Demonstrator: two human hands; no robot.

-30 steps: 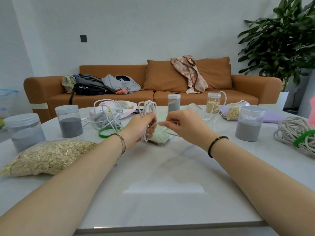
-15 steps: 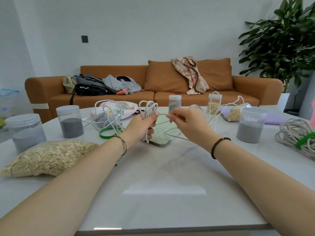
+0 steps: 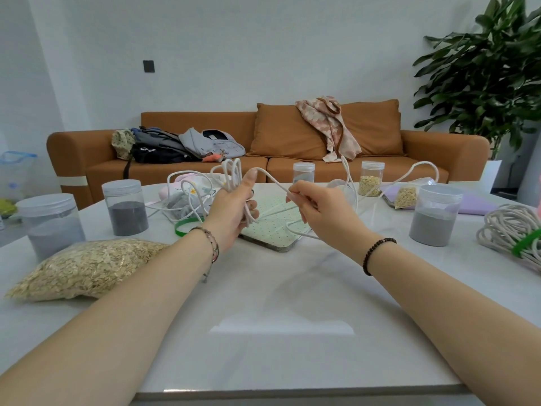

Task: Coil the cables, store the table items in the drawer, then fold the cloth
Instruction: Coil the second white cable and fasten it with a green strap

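Over the table (image 3: 278, 317), the left hand (image 3: 231, 209) grips several loops of white cable (image 3: 231, 181); the right hand (image 3: 319, 206), close beside, pinches the loose run. Coiling's underway, I'd say; next, another wrap round the left.

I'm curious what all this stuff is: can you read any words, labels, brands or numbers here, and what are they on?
No text reads clearly anywhere.
Black bag on the sofa: small white marking, too blurred to read.
Lidded jars on the table: no labels visible.
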